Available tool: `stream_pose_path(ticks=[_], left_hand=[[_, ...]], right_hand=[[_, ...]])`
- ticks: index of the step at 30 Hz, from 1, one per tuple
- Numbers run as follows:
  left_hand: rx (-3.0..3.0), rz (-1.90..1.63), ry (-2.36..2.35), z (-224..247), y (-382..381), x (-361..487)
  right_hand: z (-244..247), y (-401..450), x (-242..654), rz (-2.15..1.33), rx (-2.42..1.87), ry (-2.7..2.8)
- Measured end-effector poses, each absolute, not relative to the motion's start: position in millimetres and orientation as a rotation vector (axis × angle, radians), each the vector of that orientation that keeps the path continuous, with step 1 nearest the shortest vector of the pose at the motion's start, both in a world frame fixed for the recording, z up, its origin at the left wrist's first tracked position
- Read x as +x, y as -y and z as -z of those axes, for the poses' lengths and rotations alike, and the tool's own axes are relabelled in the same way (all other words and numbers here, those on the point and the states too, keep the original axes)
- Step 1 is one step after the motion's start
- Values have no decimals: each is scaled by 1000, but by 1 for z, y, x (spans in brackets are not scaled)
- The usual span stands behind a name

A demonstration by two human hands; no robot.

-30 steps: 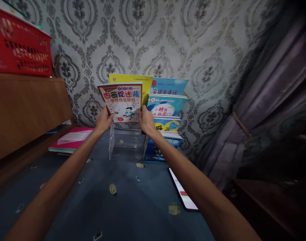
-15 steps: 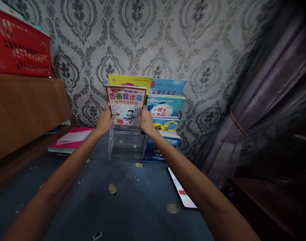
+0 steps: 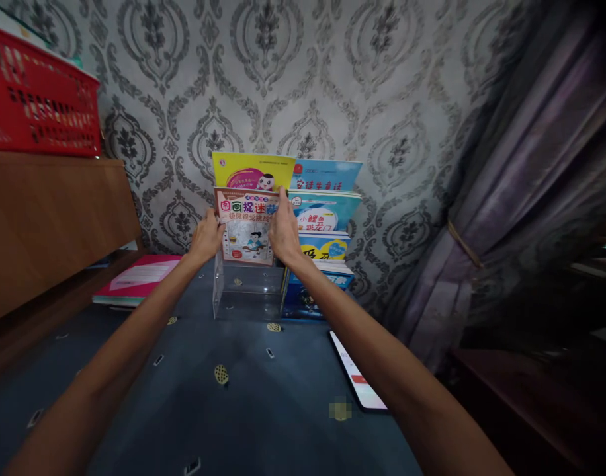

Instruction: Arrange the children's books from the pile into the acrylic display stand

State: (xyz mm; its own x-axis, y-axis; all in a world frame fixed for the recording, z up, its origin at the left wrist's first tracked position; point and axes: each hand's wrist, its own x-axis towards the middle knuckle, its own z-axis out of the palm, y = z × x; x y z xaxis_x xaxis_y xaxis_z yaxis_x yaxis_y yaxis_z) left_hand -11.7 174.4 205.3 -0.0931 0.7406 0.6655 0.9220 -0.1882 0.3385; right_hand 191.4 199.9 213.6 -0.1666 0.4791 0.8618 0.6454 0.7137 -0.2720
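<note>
1. Against the far side stands the patterned grey wall (image 3: 323, 79), with a tied curtain (image 3: 442, 304) to the right.
2. Below it spreads the dark blue tabletop (image 3: 233, 430), dotted with small printed figures.
3. Both bare arms reach forward over it from the lower corners, slanting inward, the wrists bent so that the hands come up at either side of one book.
4. Between the forearms, near the wall, stands a clear plastic rack (image 3: 251, 304) in steps; a yellow book (image 3: 253, 164) rises at the back, and blue-covered books (image 3: 327, 205) fill the tiers on the right.
5. The left hand (image 3: 207, 235) is closed on the book's left edge, thumb toward the front; the right hand (image 3: 285, 228) is closed along the right edge, fingers pointing up and covering the end of the title. How its fingertips grip is partly hidden.
6. The brown-bordered book (image 3: 246, 231) is held between them, in front of the yellow one and above the rack's lower steps. Its cover faces the person, title at the top, long axis upright. Whether its lower edge rests on a step, I cannot tell.
</note>
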Motion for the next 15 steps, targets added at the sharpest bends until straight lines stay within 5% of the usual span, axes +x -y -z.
stream_pose_path(ticks=[15], left_hand=[[-1870,1050,1953,-214,-170,-4]], right_hand=[[-197,-186,191,271,-760,1867]])
